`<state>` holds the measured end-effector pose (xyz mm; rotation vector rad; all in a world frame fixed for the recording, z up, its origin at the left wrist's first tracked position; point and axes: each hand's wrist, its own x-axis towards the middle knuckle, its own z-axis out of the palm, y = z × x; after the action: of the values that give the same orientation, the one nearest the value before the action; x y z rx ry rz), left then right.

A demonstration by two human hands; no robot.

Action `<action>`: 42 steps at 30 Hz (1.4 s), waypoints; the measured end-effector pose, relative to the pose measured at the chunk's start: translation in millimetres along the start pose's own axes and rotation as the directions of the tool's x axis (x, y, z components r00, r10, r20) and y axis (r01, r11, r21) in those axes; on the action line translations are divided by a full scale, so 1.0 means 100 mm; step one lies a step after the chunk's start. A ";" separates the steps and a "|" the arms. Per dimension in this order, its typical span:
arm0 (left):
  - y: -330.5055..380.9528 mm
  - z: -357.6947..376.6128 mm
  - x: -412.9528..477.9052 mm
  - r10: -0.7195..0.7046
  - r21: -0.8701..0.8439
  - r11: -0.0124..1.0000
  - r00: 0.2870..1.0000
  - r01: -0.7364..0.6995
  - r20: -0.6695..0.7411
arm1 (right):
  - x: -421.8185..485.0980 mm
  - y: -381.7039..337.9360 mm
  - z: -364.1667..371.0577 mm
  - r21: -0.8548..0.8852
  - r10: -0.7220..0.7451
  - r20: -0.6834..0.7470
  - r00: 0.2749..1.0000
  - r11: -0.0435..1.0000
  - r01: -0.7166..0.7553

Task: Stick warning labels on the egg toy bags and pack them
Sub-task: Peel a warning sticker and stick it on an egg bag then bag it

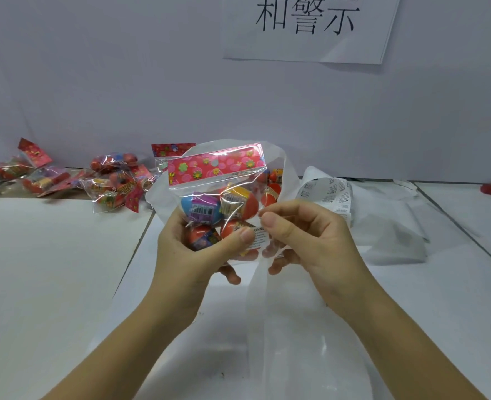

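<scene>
Your left hand (186, 249) gripping clear plastic bag of coloured toy eggs (218, 180) above middle of white bench (51, 269), thumb on its white warning label (258, 236), right hand (310, 241) pinching frosted translucent outer bag (267, 298) behind it

The egg toy bag (218, 174) hangs centre above the table (51, 269), more bags (114, 186) behind-left, label sheet (329, 194) behind-right.
</scene>
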<state>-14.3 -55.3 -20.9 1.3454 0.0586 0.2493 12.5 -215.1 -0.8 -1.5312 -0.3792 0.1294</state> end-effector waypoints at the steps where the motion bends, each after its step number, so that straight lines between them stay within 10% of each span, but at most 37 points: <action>1: 0.00 0.00 0.00 0.004 0.001 1.000 1.000 -0.004 -0.004 | 0.00 0.01 0.00 0.018 0.008 0.002 1.000 1.000 -0.008; 18: 0.00 -0.02 0.05 0.179 -0.017 0.983 0.980 -0.182 -0.087 | 0.03 0.08 -0.02 -0.062 -0.130 -0.092 0.987 0.990 0.124; 21: 0.10 -0.13 0.07 0.453 0.141 0.891 0.867 -0.432 -0.207 | 0.02 0.08 -0.05 -0.275 -0.234 -0.106 0.966 0.941 0.198; 24: 0.19 -0.23 0.07 0.697 0.504 0.632 0.716 -0.589 -0.038 | 0.00 0.07 -0.02 -0.457 -0.296 -0.018 0.955 0.852 0.256; 29: 0.26 -0.27 0.08 0.465 0.618 0.596 0.848 -0.513 0.255 | -0.03 0.08 0.02 -0.485 -0.277 0.077 0.958 0.829 0.279; 42: 0.35 -0.21 0.08 0.263 0.337 0.897 0.958 -0.287 0.117 | 0.04 -0.01 -0.07 -0.059 -0.013 0.051 0.999 0.998 0.016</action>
<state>-15.9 -26.1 9.2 1.7196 -0.1549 0.4480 18.6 -221.0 1.3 -1.5859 -0.4376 0.1468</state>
